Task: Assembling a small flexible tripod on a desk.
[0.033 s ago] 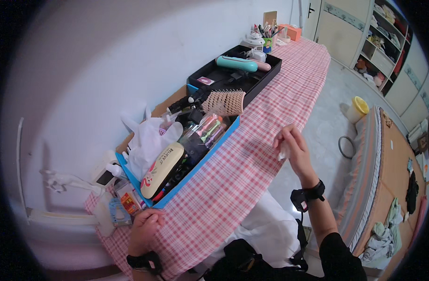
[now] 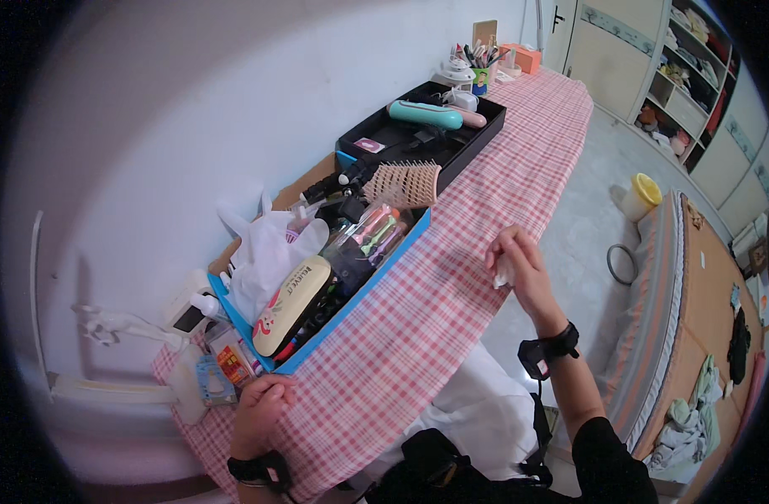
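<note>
"Hands apart or together?"

"Well apart. The right hand (image 2: 523, 267) pinches a small crumpled white scrap (image 2: 504, 275) between its fingertips, near the long edge of the counter (image 2: 376, 361). The left hand (image 2: 264, 410) is loosely curled, near the blue packet (image 2: 213, 382) and the orange packet (image 2: 233, 366). I see nothing in it, but the palm is hidden."

"And what has just changed?"

"Very little. The right hand has shifted slightly leftward, and the white scrap has gone with it. The left hand is where it was."

"Anything disturbed in the blue box (image 2: 351, 296)?"

"Nothing that I can make out. The cream case (image 2: 290, 309), the white bag (image 2: 271, 256) and the hairbrush (image 2: 403, 184) lie as they did, and so does the turquoise device (image 2: 425, 114) in the black tray (image 2: 473, 149) beyond."

"So what does the shift amount to?"

"A small adjustment, in my judgement. The scrap remains gripped rather than set down, and neither hand touches the blue box. Whether the scrap brushes the cloth, I cannot tell."
</note>
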The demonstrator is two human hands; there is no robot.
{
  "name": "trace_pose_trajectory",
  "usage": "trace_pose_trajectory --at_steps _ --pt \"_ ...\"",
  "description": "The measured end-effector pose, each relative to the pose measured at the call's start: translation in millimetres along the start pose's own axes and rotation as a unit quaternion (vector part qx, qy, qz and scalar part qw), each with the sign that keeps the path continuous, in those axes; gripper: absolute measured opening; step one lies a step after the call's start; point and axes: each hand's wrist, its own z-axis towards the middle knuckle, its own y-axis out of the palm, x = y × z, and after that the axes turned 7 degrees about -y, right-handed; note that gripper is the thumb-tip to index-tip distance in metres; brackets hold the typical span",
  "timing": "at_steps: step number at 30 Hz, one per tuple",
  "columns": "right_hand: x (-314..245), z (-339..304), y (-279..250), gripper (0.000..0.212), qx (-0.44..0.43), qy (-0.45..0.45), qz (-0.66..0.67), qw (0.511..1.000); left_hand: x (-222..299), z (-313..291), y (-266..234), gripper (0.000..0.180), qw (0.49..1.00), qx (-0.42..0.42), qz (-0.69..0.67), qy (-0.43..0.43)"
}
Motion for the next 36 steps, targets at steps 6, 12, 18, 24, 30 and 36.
trace_pose_trajectory --at_steps 6,12,18,24,30,36 --pt "12.3 -3.5 11.5 0.020 -0.029 0.002 -0.126 0.992 -3.8 -1.3 -2.7 0.020 1.000 0.011 0.012 0.000" --pt "11.5 -5.0 11.7 0.020 -0.027 0.030 -0.124 0.991 -4.1 1.7 -2.1 0.020 1.000 0.004 0.023 0.017" --pt "12.3 -5.9 13.8 0.019 -0.043 0.016 -0.152 0.987 3.1 -1.4 0.5 0.018 1.000 -0.014 0.017 -0.004" --pt "13.9 -7.1 13.8 0.019 -0.039 0.019 -0.140 0.989 -0.9 -0.4 -1.8 0.019 1.000 -0.012 0.028 -0.001" --pt "12.0 -7.2 15.6 0.019 -0.046 0.027 -0.128 0.990 -2.2 -0.7 -2.0 0.020 1.000 -0.009 0.010 0.000" --pt "13.5 -7.3 15.3 0.020 -0.051 0.015 -0.152 0.987 -3.9 0.9 -4.8 0.022 1.000 -0.014 0.010 -0.001"
